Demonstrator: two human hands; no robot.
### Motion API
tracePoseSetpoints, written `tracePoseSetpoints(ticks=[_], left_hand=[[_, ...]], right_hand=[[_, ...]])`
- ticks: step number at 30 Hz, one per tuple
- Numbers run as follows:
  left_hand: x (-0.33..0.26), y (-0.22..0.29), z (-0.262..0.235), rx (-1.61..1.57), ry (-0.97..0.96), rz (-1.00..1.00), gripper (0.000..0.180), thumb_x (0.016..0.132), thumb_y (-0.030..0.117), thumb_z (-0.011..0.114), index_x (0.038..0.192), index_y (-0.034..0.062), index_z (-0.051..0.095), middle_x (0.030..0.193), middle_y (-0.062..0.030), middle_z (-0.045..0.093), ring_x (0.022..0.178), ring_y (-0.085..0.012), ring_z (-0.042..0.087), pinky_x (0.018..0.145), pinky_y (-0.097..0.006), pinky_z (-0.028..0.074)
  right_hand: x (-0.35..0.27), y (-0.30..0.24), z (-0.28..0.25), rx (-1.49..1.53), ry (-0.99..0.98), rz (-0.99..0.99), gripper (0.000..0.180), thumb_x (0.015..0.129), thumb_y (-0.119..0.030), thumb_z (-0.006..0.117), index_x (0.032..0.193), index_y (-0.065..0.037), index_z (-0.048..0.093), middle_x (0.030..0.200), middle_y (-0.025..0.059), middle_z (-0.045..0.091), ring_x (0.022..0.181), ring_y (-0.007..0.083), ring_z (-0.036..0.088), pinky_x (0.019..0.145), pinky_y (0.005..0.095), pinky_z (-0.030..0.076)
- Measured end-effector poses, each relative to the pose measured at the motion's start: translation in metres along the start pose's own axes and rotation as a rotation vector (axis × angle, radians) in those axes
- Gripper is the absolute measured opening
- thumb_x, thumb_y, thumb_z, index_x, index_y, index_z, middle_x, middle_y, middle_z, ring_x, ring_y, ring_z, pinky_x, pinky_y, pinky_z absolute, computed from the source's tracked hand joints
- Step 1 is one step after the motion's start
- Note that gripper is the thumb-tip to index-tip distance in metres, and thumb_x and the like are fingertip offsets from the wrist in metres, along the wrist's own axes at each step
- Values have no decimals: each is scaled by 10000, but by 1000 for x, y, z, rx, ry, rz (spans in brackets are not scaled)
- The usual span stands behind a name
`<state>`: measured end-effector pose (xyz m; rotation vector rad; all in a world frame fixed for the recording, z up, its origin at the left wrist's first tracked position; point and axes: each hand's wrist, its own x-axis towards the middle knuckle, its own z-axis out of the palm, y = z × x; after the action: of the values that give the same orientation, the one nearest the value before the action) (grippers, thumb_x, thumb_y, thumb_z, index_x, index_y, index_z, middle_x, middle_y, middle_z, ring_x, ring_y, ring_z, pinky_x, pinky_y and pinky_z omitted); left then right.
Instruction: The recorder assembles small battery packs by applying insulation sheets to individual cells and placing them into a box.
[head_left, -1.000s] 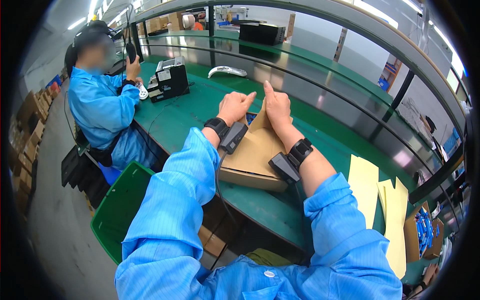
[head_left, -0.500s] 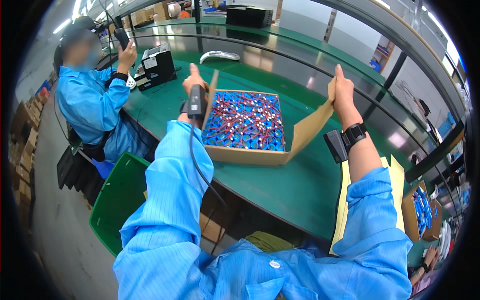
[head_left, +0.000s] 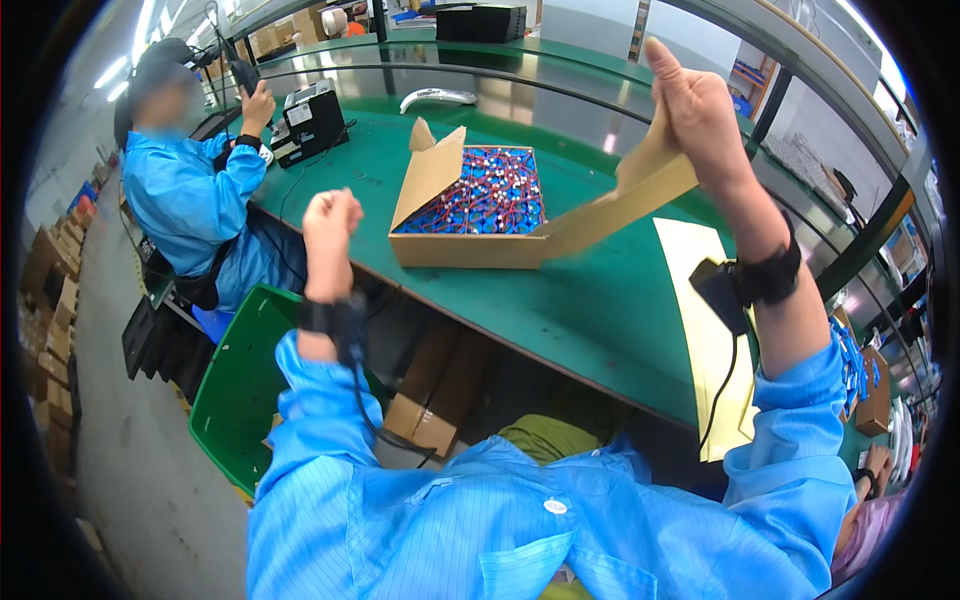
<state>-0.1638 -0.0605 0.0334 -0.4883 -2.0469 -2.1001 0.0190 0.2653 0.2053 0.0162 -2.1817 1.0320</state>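
An open cardboard box [head_left: 470,252] stands on the green table, packed with blue cylindrical battery cells [head_left: 495,200] that carry red and dark wires with small white connectors. Its left flap [head_left: 430,178] leans inward over part of the cells. My right hand [head_left: 700,125] is closed on the long right flap [head_left: 620,208], raised and pulled out to the right, thumb pointing up. Left of the box, apart from it, my left hand [head_left: 332,218] hangs in the air before the table edge, fingers curled with nothing seen in them. Both wrists wear black strapped devices.
Yellow sheets [head_left: 708,330] lie on the table under my right forearm. A green bin [head_left: 245,385] stands below the table at left. A co-worker in blue [head_left: 185,200] sits at far left beside a black device [head_left: 308,122]. A white curved part [head_left: 438,98] lies behind the box.
My left hand has left the box's left side and moved down and left; that flap now tilts inward. My right hand, still on the right flap, appears higher and closer.
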Motion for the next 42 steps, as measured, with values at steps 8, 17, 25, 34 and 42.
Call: tracePoseSetpoints(ticks=[8,17,25,34,42], left_hand=[[-130,49,90,-897,-826,-767,830,853,628,434,1286,-74,344,1330,-213,415,1180,-298,478,965,-436,426],[-182,7,8,-1098,-657,-736,840,845,684,334,1399,56,268,1352,-166,414,1221,-273,448,986,-432,407],[-187,54,-64,-381,-87,-495,388,809,168,571,1153,-2,513,955,-125,624,776,-214,632,649,-321,530],[-164,-126,-300,-213,332,-745,465,811,431,611,1026,19,620,910,-107,656,797,-220,640,674,-330,511],[-93,-144,-203,1262,426,60,482,828,281,617,1157,-58,520,1158,-225,557,1054,-293,566,872,-363,457]], right_hand=[[-165,-125,102,-142,106,-1020,373,752,-299,629,507,-101,430,455,11,406,437,163,459,415,300,382],[-178,-97,134,557,88,-437,233,852,-233,599,678,-80,566,543,35,519,449,161,503,420,296,407],[-148,-32,169,86,187,-342,126,800,-85,619,849,-17,525,839,147,554,787,324,544,693,409,448],[-121,42,151,-311,153,-30,200,784,-71,612,947,4,526,1054,154,526,995,327,500,827,410,444],[-103,70,134,-506,36,16,412,827,-225,605,1187,-39,528,1296,237,433,1174,382,423,968,444,389]])
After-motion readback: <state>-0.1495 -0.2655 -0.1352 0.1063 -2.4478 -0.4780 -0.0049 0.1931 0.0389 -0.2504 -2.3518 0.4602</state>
